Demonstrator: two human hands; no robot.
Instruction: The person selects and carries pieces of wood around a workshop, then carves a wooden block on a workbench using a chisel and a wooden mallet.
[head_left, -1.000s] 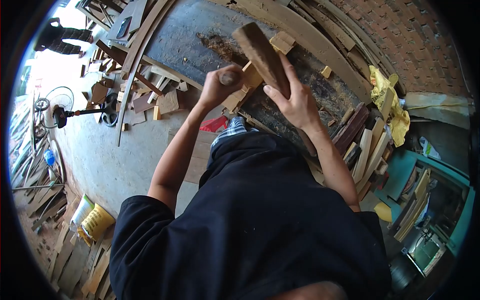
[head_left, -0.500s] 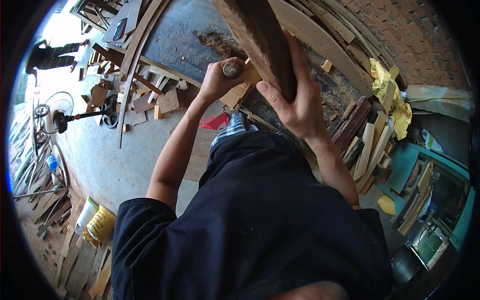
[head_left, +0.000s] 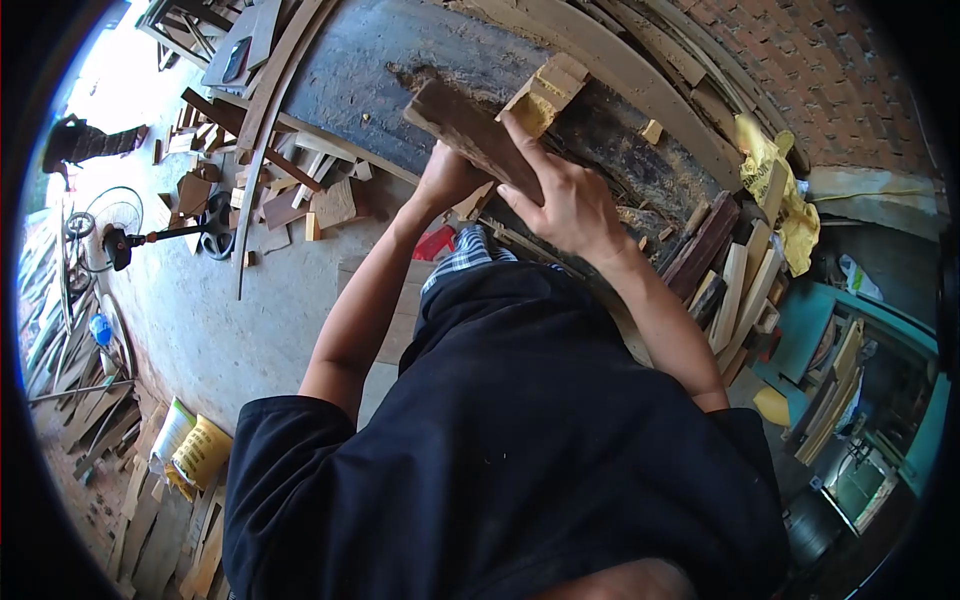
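My right hand point(head_left: 575, 210) grips a thick dark wooden bar point(head_left: 475, 130), its forefinger stretched along the side. The bar's far end lies over my left hand point(head_left: 450, 180), whose fingers are wrapped round a tool handle, now hidden beneath the bar. Just beyond both hands, a pale notched wood block point(head_left: 545, 95) rests on the dark, worn workbench point(head_left: 350, 70). Wood dust and chips are scattered around it.
Long boards point(head_left: 270, 110) lie at the bench's left end. Offcuts point(head_left: 335, 203) cover the floor there, near a fan point(head_left: 118, 240). Upright wood pieces point(head_left: 735, 290) and a yellow sack point(head_left: 775, 200) stand at the right. Another person point(head_left: 90, 143) is at far left.
The dark bar has come down from its raised position onto the left hand's tool. The pale block now shows farther up the bench. The person at far left has shifted left.
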